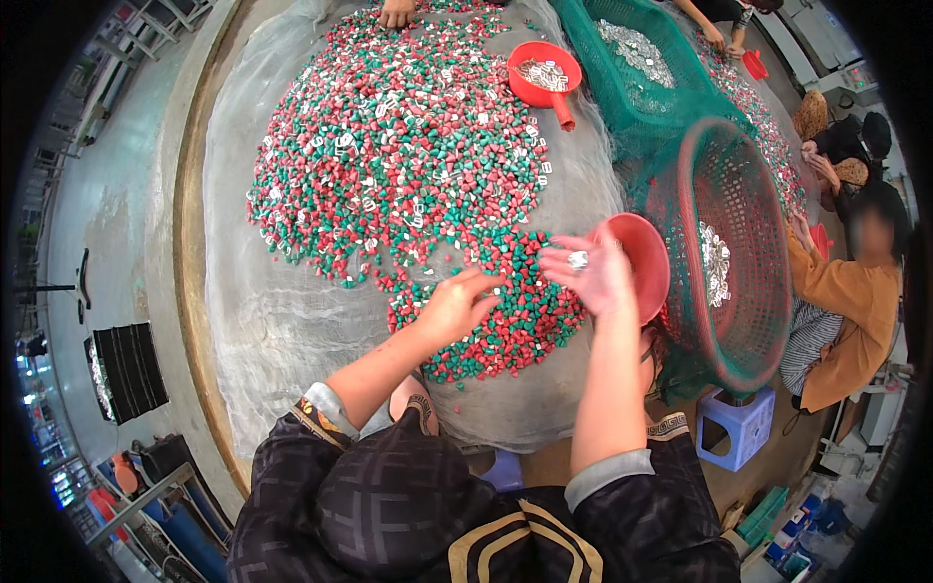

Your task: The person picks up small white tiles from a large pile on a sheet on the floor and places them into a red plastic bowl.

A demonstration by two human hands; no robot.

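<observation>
A heap of small red and green cone-shaped pieces (408,146) with silvery buckle-like metal parts (345,144) among them covers a sheeted table. At the near end of this heap, my left hand (452,309) hovers low, thumb and bent fingers apart, nothing visible between them. My right hand (598,277) is turned palm up with fingers stretched, and a few small silvery metal pieces (578,259) lie on it. Right behind that hand is a red plastic bowl (641,262), tilted, its inside partly hidden by my wrist.
Another red scoop (530,95) holds silvery parts. A green mesh crate (583,58) and a large red-green basket (688,223) hold more. A co-worker's hand (397,12) touches the far heap. At right sits a person (855,301); a blue stool (736,428) stands below.
</observation>
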